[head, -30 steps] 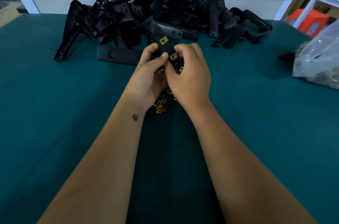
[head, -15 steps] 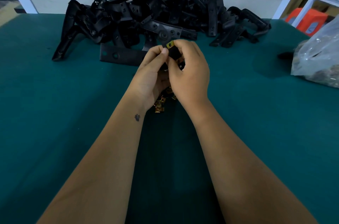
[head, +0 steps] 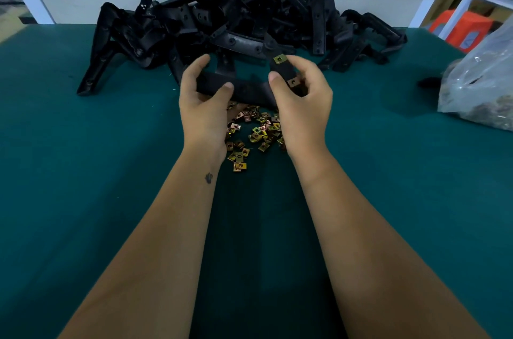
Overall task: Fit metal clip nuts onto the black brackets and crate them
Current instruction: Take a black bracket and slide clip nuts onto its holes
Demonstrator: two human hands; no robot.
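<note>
At frame centre, both hands grip one angled black plastic bracket above the green felt tabletop — left hand curled round its long arm, right hand pinching the short arm, where two brass clip nuts already sit. Fitting looks finished; crating comes next, though no crate shows. Loose clip nuts lie beneath; a clear plastic bag at right holds indistinct contents.

The table wears matt teal cloth, felt-like and smooth. The brackets are black with a dull satin sheen. The clip nuts are glossy brass-gold metal. The bag is clear, shiny, crinkled plastic; the stool is glossy orange plastic.
</note>
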